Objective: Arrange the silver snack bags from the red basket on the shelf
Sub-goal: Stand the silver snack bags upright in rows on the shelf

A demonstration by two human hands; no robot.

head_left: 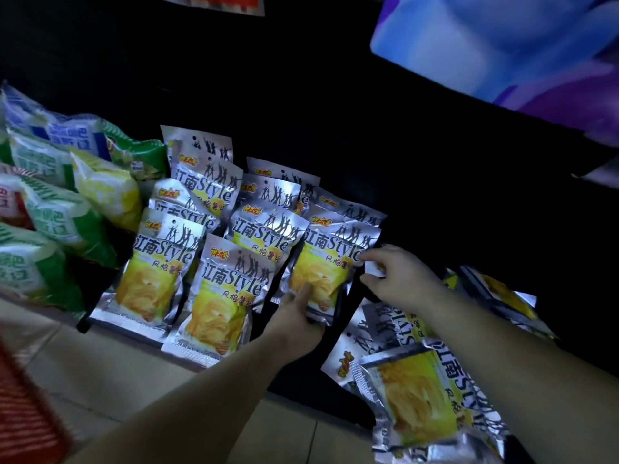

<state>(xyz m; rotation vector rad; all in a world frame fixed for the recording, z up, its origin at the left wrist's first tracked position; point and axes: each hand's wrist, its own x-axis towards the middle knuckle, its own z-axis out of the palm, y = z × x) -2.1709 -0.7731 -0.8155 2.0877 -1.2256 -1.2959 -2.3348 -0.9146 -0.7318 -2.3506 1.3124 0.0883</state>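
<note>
Shelf [301, 386] carries three rows of silver bags [214, 286], each leaning back so its print faces out. At the right a loose pile [422, 396] lies flat, likely awaiting sorting. The red basket [23, 406] blurs at lower left. The third row's front bag [328, 262] seems mid-straightening. The left hand [296, 318] pinches its bottom edge and the right hand [402, 279] pinches a silver corner at its right side.

On my left I see a heap of green-and-white snack bags [57, 216], with a yellow bag [107, 189] and a blue-and-white bag [67, 132] lying among them and a red-and-white one [8, 202] at the frame's edge. A blue and purple panel [502, 45] fills my upper right; beige floor tiles [100, 370] run below
</note>
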